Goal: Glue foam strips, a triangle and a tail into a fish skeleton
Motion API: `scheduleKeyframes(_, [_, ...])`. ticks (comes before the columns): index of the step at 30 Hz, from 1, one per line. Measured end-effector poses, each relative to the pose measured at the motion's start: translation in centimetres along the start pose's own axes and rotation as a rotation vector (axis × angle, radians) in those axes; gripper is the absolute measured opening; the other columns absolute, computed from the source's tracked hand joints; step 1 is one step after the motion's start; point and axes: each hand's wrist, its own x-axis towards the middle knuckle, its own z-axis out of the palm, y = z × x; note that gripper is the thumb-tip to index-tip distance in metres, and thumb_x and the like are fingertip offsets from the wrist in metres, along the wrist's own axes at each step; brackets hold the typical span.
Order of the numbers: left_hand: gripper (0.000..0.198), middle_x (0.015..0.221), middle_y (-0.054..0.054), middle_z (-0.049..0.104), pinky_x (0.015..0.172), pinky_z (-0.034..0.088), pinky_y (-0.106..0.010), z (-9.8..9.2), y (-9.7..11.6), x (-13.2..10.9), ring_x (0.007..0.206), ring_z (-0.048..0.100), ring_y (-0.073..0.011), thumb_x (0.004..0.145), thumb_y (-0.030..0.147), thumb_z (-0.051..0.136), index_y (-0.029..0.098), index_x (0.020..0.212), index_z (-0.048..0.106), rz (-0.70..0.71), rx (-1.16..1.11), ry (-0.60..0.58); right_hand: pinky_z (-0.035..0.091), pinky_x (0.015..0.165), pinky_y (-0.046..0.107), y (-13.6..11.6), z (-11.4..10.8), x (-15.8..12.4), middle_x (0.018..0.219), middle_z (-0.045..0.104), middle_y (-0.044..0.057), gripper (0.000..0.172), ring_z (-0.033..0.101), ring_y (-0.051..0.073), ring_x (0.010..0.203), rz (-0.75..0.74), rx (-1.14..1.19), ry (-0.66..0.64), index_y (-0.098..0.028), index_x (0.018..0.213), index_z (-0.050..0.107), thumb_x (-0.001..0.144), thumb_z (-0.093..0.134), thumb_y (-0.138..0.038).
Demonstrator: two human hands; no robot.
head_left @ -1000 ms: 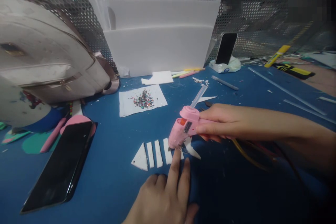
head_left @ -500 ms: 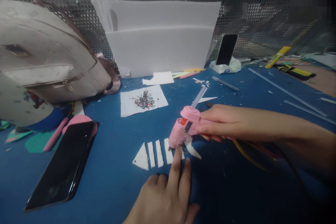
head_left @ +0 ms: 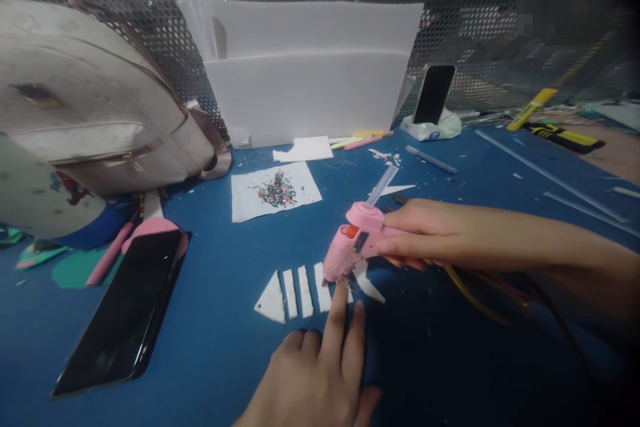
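Closed around the handle of a pink hot glue gun [head_left: 361, 240], my right hand [head_left: 417, 233] points its nozzle down at a row of white cut pieces. A clear glue stick [head_left: 383, 185] juts from the gun's back. The row has a triangular head piece [head_left: 271, 299] with a small dark hole, several narrow strips [head_left: 305, 291] and a curved tail piece [head_left: 369, 283]. My left hand [head_left: 313, 373] stretches its index finger to a strip beneath the nozzle, with two fingers folded. The nozzle tip sits by the strips; the gun partly covers those under it.
A white sheet [head_left: 240, 199] bears a heap of colourful bits [head_left: 277, 190]. A black phone [head_left: 120, 310] lies left, near a pale backpack [head_left: 115, 100]. Another phone [head_left: 434, 95] leans at the back right. Pliers handles [head_left: 465, 290] lie under my right wrist; cutters [head_left: 565, 137] lie far right.
Both hands and the glue gun hold nearly the same pose over the white pieces. The whole view has shifted very slightly.
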Motion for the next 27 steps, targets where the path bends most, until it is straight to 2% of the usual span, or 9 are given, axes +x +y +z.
scheduleKeyframes(5, [0.079,0.138,-0.035,0.049,0.048,0.057,-0.031,0.35,-0.11,-0.03,0.05,0.065,-0.0179,0.082,0.056,0.065,0.006,0.141,0.048,0.025,-0.001,0.042,0.037,0.059,0.028,-0.15,0.01,-0.02,0.073,0.059,0.001,0.046,0.052,0.014,0.064,-0.003,-0.005,-0.003,-0.018,0.079,0.061,0.097,0.042,-0.055])
scheduleKeyframes(14, [0.077,0.138,-0.031,0.052,0.052,0.058,-0.03,-0.51,-0.03,0.12,0.052,0.066,-0.0165,0.082,0.058,0.065,0.01,0.141,0.05,-0.003,0.025,-0.013,0.036,0.058,0.027,-0.35,0.04,0.04,0.072,0.06,0.002,0.043,0.052,0.015,0.064,-0.025,0.003,0.016,-0.018,0.079,0.064,0.096,0.045,-0.052])
scheduleKeyframes(22, [0.077,0.138,-0.032,0.051,0.049,0.056,-0.03,-0.56,-0.09,0.09,0.051,0.065,-0.0175,0.083,0.058,0.064,0.009,0.14,0.05,0.003,0.04,0.013,0.037,0.059,0.028,-0.23,0.0,0.07,0.074,0.059,0.002,0.045,0.052,0.015,0.065,-0.02,-0.001,0.01,-0.018,0.082,0.063,0.098,0.042,-0.055])
scheduleKeyframes(27, [0.078,0.138,-0.031,0.051,0.049,0.057,-0.03,-0.54,-0.04,0.12,0.052,0.066,-0.0178,0.081,0.058,0.066,0.01,0.141,0.05,0.001,0.039,0.002,0.037,0.059,0.028,0.01,-0.02,0.04,0.073,0.057,0.0,0.045,0.051,0.014,0.064,-0.012,-0.018,0.006,-0.019,0.077,0.058,0.097,0.042,-0.056])
